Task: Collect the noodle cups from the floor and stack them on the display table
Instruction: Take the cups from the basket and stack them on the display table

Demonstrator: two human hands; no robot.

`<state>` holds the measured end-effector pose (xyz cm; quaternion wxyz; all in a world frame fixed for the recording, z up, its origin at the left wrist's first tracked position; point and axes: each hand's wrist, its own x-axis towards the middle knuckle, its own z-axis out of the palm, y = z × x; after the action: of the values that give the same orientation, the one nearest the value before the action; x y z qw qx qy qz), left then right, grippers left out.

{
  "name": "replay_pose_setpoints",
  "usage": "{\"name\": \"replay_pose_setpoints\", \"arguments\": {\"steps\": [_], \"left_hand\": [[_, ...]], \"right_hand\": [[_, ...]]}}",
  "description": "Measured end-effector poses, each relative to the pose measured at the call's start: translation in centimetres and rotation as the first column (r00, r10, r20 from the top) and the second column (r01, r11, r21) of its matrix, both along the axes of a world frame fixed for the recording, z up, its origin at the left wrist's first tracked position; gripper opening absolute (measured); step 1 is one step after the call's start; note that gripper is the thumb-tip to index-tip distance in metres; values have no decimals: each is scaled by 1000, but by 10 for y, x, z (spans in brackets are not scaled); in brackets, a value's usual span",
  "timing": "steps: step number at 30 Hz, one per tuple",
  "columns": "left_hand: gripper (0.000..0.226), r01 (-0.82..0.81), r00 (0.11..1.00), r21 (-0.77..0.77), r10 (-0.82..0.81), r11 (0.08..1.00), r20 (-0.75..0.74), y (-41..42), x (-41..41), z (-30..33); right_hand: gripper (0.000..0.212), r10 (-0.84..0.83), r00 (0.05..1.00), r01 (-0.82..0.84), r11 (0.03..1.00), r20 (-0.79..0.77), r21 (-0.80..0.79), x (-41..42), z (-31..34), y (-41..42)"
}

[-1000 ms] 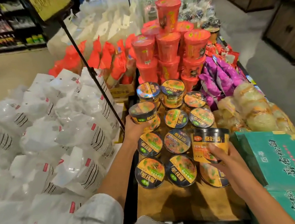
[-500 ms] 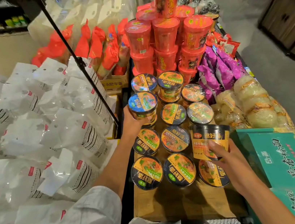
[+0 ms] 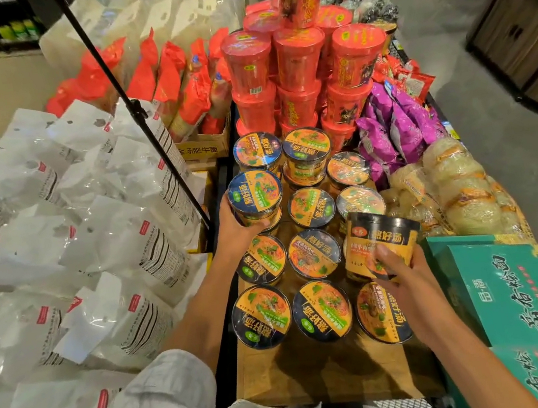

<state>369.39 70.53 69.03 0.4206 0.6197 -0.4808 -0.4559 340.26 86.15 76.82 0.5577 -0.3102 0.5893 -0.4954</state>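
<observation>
Several black-and-yellow noodle cups point(image 3: 314, 252) stand in rows on the wooden display table point(image 3: 319, 373). My left hand point(image 3: 235, 231) grips one noodle cup with a blue-rimmed lid point(image 3: 255, 196), held on top of another cup in the left column, just in front of two stacked cups point(image 3: 305, 150). My right hand point(image 3: 400, 275) grips a second noodle cup point(image 3: 382, 243) by its side, tilted, above the right column of cups.
A pile of red noodle cups point(image 3: 299, 50) rises behind the rows. Purple packets point(image 3: 398, 123) and wrapped noodle cakes point(image 3: 458, 184) lie to the right, green boxes point(image 3: 522, 292) at the near right. White bags point(image 3: 57, 233) and a black pole point(image 3: 132, 105) fill the left.
My left hand has set its cup down further back in the left column. My right hand's cup has tilted and stayed over the right column. The camera has moved closer.
</observation>
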Motion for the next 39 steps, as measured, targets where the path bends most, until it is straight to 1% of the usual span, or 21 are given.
{"name": "replay_pose_setpoints", "arguments": {"steps": [1,3,4,5,6,8,9,10,12,13,14,16,21,23,25,29,34,37,39], "left_hand": [[110,2,1000,-7,-2,1000,25,2,1,-1],[108,-10,996,-7,10,1000,84,10,2,-5],[108,-31,993,16,29,999,116,16,2,-8],[108,-55,986,60,45,997,162,22,3,-11],[107,-73,976,115,47,991,213,29,3,-15],[99,-75,955,199,13,977,295,42,3,-25],[96,-61,949,222,-13,973,315,48,3,-29],[96,-45,947,237,-34,970,320,54,2,-32],[94,-32,948,249,-50,968,314,61,-1,-36],[93,-39,948,246,-42,968,316,63,-2,-38],[90,-47,947,240,-33,970,319,64,-3,-39],[86,-52,945,221,-24,974,326,64,-4,-41],[69,-71,948,167,14,983,317,65,-5,-45],[69,-67,949,166,11,984,315,66,-5,-45],[73,-65,945,171,5,983,327,66,-4,-46],[79,-79,935,186,8,979,356,66,-5,-45],[78,-85,931,185,12,979,365,66,-6,-44],[80,-92,931,193,15,977,366,66,-6,-43],[78,-89,931,193,13,977,366,66,-6,-42]], "right_hand": [[107,-15,1000,15,1000,11,-6,1,0,-6],[90,-20,999,20,1000,37,-12,1,-2,-21],[82,-27,999,27,1000,40,-11,0,-5,-30],[81,-39,999,40,999,34,-7,-1,-7,-40],[88,-55,998,55,998,19,-4,0,-7,-50],[115,-86,996,86,996,-2,-12,2,-6,-73],[120,-105,994,105,994,-6,-19,2,-6,-85],[115,-123,992,122,992,-8,-24,2,-8,-98],[90,-141,990,141,989,-7,-36,-1,-15,-125],[86,-143,990,143,989,-12,-40,-3,-19,-138],[89,-145,989,144,989,-27,-37,-5,-23,-151],[104,-142,988,141,990,-62,-21,-8,-27,-175],[120,-153,971,149,988,-186,-36,-19,-33,-224],[120,-161,954,149,987,-254,-66,-22,-38,-238],[120,-145,940,131,989,-309,-64,-25,-44,-249],[105,-104,909,90,994,-403,-53,-31,-57,-263],[112,-72,873,70,997,-482,-21,-32,-68,-265],[117,-60,865,57,998,-498,-21,-33,-71,-265],[117,-58,867,55,998,-494,-20,-33,-70,-265]]}}
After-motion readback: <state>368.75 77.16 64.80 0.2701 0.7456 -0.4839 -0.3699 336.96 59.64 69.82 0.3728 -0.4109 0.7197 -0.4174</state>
